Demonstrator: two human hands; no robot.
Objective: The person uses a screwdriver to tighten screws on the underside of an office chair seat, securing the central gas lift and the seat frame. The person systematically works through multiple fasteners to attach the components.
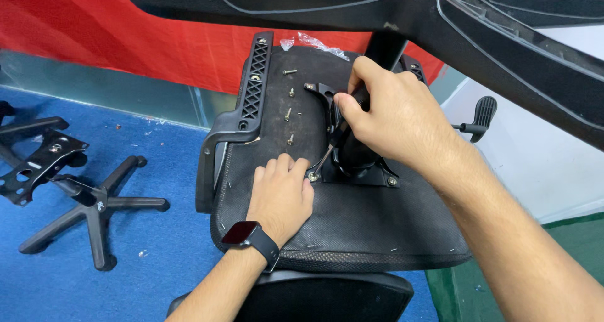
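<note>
Right now, an upside-down black fabric chair seat [352, 227] fills the middle of the frame. It rests on another black chair part [327, 297] at the bottom. A black metal bracket plate [362, 168] sits on the seat, bolted at its corners.

The left hand [280, 196] lies flat on the seat, in the lower middle. Its fingers are bent a little, and the fingertips [301, 168] touch a small silver bolt [313, 177] at the plate's lower left corner. That hand's grip is loose, with nothing held inside. A black watch [251, 237] is on the wrist.

The right hand [393, 114] is in the upper middle. Its grip is tight around a thin dark metal key tool [327, 152], whose tip goes down to that same bolt.

Four loose silver screws [289, 105] lie in a line on the seat, upper middle. A black plastic armrest [242, 108] stands just beside them on the left. A black star-shaped chair base [94, 209] lies on the blue floor [163, 171] at the left.
</note>
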